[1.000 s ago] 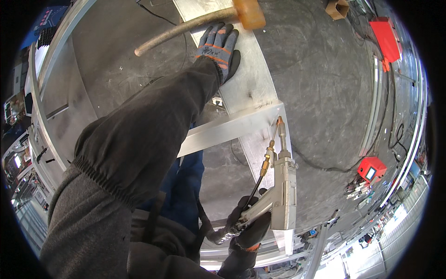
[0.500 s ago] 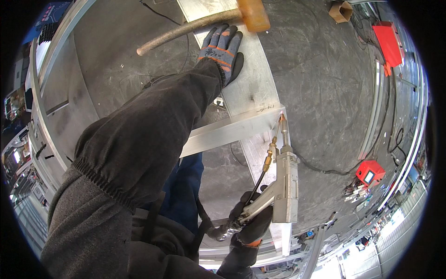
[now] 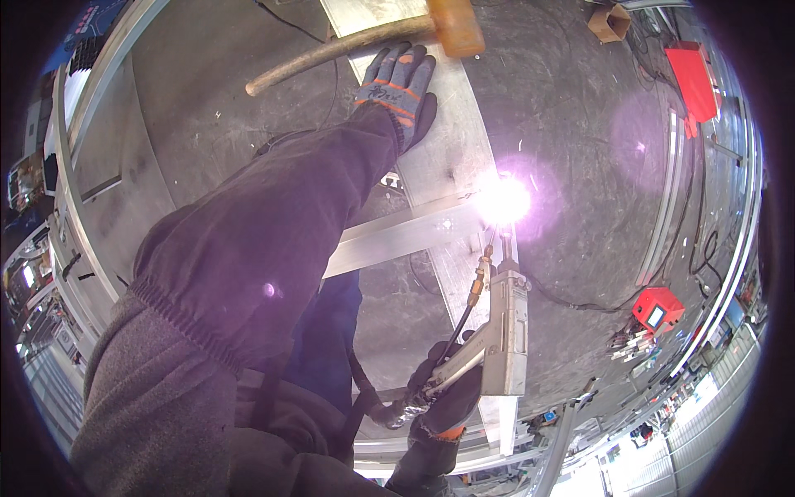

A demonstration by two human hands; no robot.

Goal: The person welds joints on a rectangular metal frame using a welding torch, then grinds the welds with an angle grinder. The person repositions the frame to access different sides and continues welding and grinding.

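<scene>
My left hand [image 3: 396,89], in a grey glove with orange trim, lies flat with its fingers stretched out on a long, wide metal bar [image 3: 451,124]. A crosswise metal bar [image 3: 389,236] meets the long one under a blinding white-violet glare [image 3: 503,200]. Below that glare, a grey welding gun [image 3: 505,331] with a thin brass-fitted wire guide [image 3: 479,286] points up at the joint; its tip is lost in the light. My right hand [image 3: 451,385], also gloved, is closed around the gun's handle. A mallet [image 3: 454,29] with an amber head and wooden handle rests beyond my left fingertips.
Dark sheeting [image 3: 580,166] covers the work surface. On the right are a red box [image 3: 658,308] with a small display and a larger red case [image 3: 694,81]. A cardboard box [image 3: 609,23] stands far right. Black cable [image 3: 580,305] runs behind the gun, and metal framing [image 3: 74,207] borders the left.
A bright welding arc with a violet glow has lit up at the gun's tip, where only a small glow showed before. Both hands have stayed nearly in place.
</scene>
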